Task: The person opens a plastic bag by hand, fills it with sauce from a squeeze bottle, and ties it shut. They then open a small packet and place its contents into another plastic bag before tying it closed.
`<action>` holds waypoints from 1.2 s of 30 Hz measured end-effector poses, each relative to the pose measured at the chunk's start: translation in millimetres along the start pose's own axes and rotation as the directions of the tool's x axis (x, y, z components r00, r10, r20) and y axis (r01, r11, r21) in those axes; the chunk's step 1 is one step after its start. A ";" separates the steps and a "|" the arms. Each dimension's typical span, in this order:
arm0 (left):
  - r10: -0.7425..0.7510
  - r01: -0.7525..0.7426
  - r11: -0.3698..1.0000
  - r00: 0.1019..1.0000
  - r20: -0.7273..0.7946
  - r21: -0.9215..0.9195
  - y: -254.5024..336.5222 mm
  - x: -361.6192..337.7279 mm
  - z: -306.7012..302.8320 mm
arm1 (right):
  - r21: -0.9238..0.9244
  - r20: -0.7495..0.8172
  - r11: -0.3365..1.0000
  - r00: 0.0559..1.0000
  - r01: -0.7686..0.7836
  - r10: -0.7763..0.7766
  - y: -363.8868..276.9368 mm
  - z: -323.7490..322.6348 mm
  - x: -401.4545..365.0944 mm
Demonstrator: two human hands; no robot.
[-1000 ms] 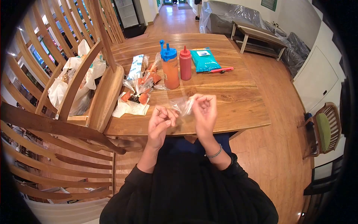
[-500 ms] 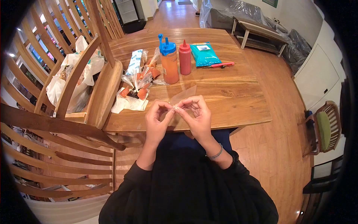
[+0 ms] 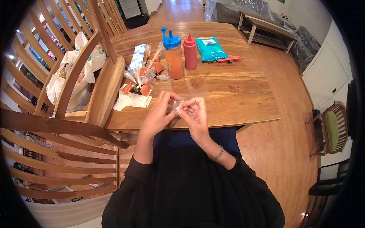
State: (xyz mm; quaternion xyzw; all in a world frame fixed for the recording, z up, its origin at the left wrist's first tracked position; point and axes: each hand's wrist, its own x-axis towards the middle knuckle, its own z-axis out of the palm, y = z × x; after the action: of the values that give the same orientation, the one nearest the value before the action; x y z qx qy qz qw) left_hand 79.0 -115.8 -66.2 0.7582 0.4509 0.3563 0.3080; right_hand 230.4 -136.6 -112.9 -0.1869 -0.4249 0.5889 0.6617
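Over the near edge of the wooden table, my left hand and my right hand meet, fingers pinched on a small clear plastic bag. Beyond them stand an orange squeeze bottle with a blue cap and a red squeeze bottle. Left of the bottles lie knotted clear bags with orange-red contents, partly on a white paper.
A teal packet lies right of the bottles, with a red cutter at its lower edge. A blue-and-white packet lies at the left. A white plastic bag rests on a wooden chair.
The clear plastic has gone from a flat upright sheet to a small crumpled shape between my fingers. My left hand has risen and turned; the view has shifted slightly.
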 end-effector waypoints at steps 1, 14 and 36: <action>0.043 -0.036 0.996 0.996 -0.082 0.082 0.1 1.8 3.2 | -0.065 0.039 0.997 0.999 0.032 -0.030 1.9 0.9 -1.0; 0.012 -0.082 0.989 0.880 -0.475 -0.127 -9.2 14.1 34.0 | -0.408 0.102 0.892 0.980 0.196 -0.169 -20.6 4.5 1.1; -0.047 -0.213 0.709 0.937 -0.347 -0.672 5.1 -7.8 45.3 | -0.469 0.100 0.868 0.986 0.162 -0.130 -38.2 -12.3 21.8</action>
State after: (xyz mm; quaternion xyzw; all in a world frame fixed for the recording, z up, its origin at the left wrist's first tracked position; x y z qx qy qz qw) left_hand 115.8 -131.5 -89.4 0.5313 0.2930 0.6389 0.4729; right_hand 262.6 -122.1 -83.8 -0.2914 -0.5906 0.4209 0.6238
